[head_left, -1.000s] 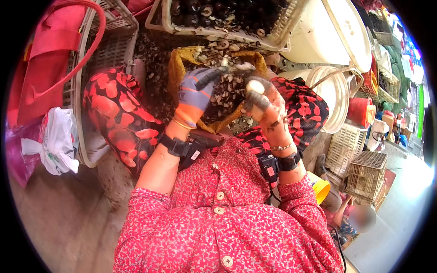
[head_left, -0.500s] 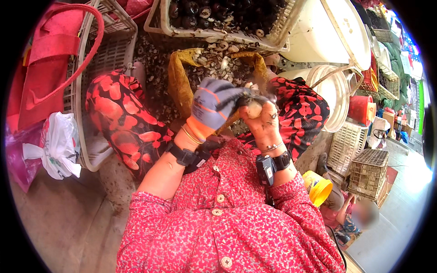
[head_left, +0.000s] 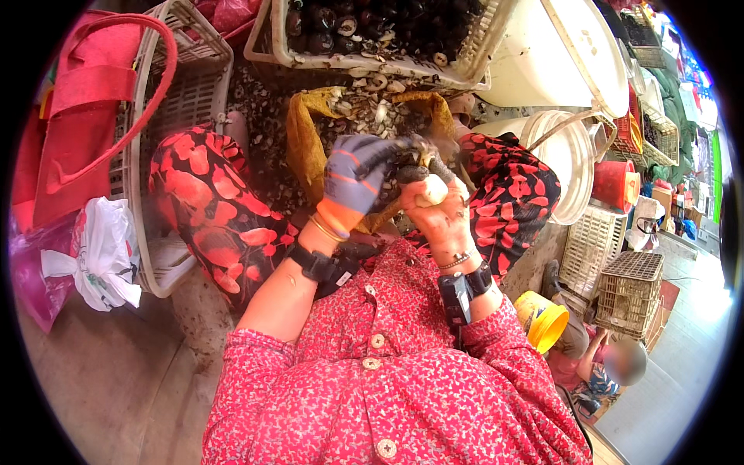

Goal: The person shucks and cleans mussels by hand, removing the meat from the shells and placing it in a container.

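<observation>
Grey floor [head_left: 116, 372] spreads across the lower left of the head view, and a crate [head_left: 490, 43] of dark round pieces [head_left: 322, 43] stands at the top. Below it, pale scraps [head_left: 381, 112] lie in the mouth of a yellow sack [head_left: 304, 147]. Near the sack, the right hand [head_left: 440, 213] is curled around a pale rounded piece [head_left: 435, 189]. The gloved left hand [head_left: 356, 174] is just beside it, fingers bent; blur hides whether they grip anything.

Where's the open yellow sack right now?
In the head view, upper centre: the yellow sack sits between the patterned trouser legs, below the pale crate in the picture, partly hidden by the gloved left hand.
</observation>
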Demonstrator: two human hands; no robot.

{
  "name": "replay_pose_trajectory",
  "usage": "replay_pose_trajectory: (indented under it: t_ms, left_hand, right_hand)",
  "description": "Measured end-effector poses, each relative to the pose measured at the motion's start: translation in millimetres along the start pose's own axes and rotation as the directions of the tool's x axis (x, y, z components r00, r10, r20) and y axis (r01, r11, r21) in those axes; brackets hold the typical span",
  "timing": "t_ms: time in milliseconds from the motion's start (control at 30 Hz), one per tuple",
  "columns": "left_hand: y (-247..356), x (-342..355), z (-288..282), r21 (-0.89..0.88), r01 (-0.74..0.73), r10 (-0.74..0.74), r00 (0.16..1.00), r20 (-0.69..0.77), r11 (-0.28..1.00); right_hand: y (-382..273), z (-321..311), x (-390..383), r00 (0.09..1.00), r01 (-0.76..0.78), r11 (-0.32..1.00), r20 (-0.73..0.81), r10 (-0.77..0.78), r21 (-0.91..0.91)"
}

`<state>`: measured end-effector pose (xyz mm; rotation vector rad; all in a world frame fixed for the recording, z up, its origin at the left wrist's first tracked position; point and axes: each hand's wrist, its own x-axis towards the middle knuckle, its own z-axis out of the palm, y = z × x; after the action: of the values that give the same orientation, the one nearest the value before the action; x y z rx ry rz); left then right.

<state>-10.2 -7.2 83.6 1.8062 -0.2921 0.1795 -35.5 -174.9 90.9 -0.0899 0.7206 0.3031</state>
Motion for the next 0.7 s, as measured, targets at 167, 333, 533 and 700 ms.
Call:
replay_pose_trajectory:
  t_ms: [167, 333, 533, 700]
  left_hand:
    - [-15, -6, 8, -0.11, 0.035, -0.034, 0.999, 0.015, 0.993]
    - [-38, -9, 12, -0.185, 0.187, -0.202, 0.978, -0.061, 0.965]
    - [-2, -2, 0, -0.064, 0.004, -0.003, 1.0, 0.003, 0.998]
    - [-7, 0, 2, -0.052, -0.025, 0.026, 0.999, 0.02, 0.998]
  right_hand:
    - [0, -5, 1, 0.993, 0.121, 0.944, 0.051, -0.11, -0.309]
    - [18, 16, -21, 0.937, 0.349, 0.747, 0.188, -0.296, -0.565]
    - [7, 10, -5, 0.995, 0.099, 0.966, 0.014, -0.099, -0.238]
    - [2, 5, -1, 0.993, 0.111, 0.916, -0.004, -0.122, -0.386]
